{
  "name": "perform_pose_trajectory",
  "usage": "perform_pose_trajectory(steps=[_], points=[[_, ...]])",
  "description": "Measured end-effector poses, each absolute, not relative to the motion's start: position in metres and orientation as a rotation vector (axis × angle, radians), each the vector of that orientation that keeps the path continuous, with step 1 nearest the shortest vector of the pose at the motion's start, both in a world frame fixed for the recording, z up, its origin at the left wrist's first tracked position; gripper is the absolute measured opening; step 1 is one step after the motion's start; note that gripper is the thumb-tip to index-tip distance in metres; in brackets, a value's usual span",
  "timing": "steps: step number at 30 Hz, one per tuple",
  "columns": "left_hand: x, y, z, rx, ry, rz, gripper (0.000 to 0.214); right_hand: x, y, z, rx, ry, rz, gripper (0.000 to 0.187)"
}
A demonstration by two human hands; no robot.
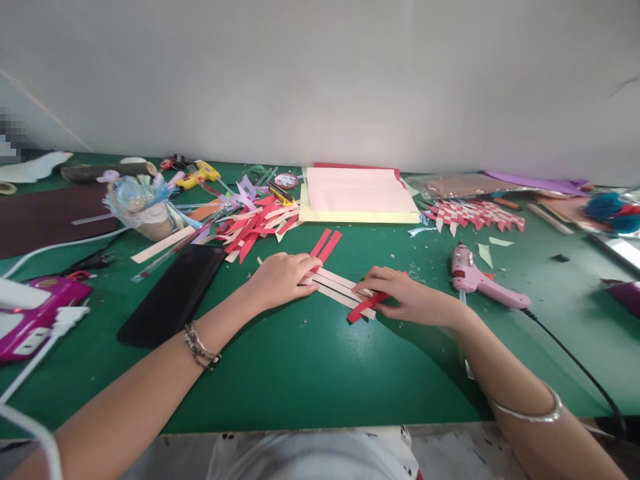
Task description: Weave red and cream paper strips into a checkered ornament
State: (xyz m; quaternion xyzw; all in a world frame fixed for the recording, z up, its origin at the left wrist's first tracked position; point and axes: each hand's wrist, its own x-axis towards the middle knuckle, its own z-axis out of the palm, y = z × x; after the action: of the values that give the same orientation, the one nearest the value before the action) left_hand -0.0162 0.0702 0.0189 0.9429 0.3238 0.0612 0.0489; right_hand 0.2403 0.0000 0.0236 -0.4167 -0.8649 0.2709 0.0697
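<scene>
My left hand (281, 277) lies palm down with its fingers pressed on the left ends of several pale pink paper strips (336, 287) laid side by side on the green table (310, 373). Two red strips (326, 244) stick out beyond those fingers. My right hand (403, 295) rests on the right ends of the pale strips and pinches a red strip (364, 307) that curls under its fingers.
A pink glue gun (479, 279) with a black cord lies right of my right hand. Loose red and pink strips (255, 225) are piled behind, beside a cup of scraps (143, 207). Pink and yellow paper sheets (357, 195), a woven red-white piece (475, 215) and a black pad (173, 293) lie around.
</scene>
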Motion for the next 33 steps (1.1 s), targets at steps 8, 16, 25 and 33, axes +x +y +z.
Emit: perform_pose_trajectory(steps=[8,16,25,33], points=[[-0.015,0.071,0.013,2.914,0.935,0.182,0.022,0.24,-0.001,0.027,-1.258,-2.54,0.871,0.033],[-0.015,0.071,0.012,2.873,0.862,0.177,0.022,0.242,-0.001,0.029,-1.269,-2.494,0.936,0.023],[-0.008,0.065,0.018,2.727,0.755,0.294,0.025,0.244,-0.001,0.031,-1.316,-2.494,0.915,0.021],[-0.003,0.067,0.014,2.912,0.728,0.231,0.026,0.249,-0.001,0.03,-1.348,-2.481,0.899,0.022]])
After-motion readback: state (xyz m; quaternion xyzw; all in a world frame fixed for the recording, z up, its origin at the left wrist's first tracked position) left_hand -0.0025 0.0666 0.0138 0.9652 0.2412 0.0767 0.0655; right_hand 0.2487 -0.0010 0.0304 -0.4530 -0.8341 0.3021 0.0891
